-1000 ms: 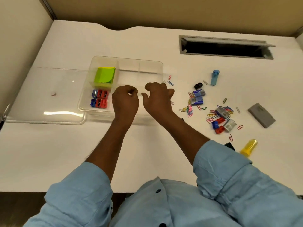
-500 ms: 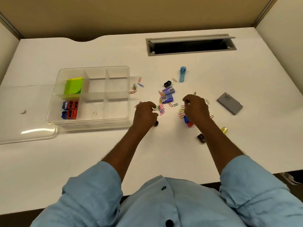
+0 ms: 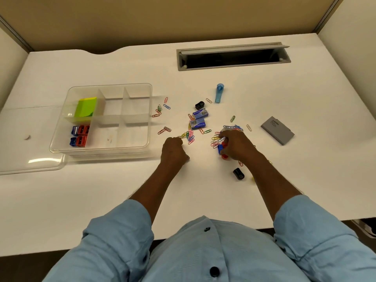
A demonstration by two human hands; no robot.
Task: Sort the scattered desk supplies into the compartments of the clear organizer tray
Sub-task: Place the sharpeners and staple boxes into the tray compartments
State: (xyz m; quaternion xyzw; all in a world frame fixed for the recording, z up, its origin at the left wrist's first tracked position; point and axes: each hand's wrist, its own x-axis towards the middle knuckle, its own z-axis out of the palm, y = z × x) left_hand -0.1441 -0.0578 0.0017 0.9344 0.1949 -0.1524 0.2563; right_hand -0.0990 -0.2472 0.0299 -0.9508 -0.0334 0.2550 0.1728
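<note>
The clear organizer tray (image 3: 151, 110) sits left on the worktop (image 3: 203, 200), holding green sticky notes (image 3: 85, 107) and red and blue sharpeners (image 3: 80, 136) (left compartments only). Just right of it lie scattered paper clips (image 3: 190, 137). The left hand (image 3: 173, 151) is fisted at their edge; whether it pinches one I cannot tell. The right hand (image 3: 236, 146) curls round loose sharpeners (image 3: 221, 151) amid a heap of clips. Two blue boxes (image 3: 199, 120) lie between the hands, a grey case (image 3: 277, 130) well right.

A green sticky-note pad (image 3: 85, 107) and red and blue sharpeners (image 3: 80, 136) are held in the clear organizer tray's (image 3: 101, 150) left compartments — coloured paper clips (image 3: 190, 137) and two blue staple boxes (image 3: 199, 120) are scattered to its right.
</note>
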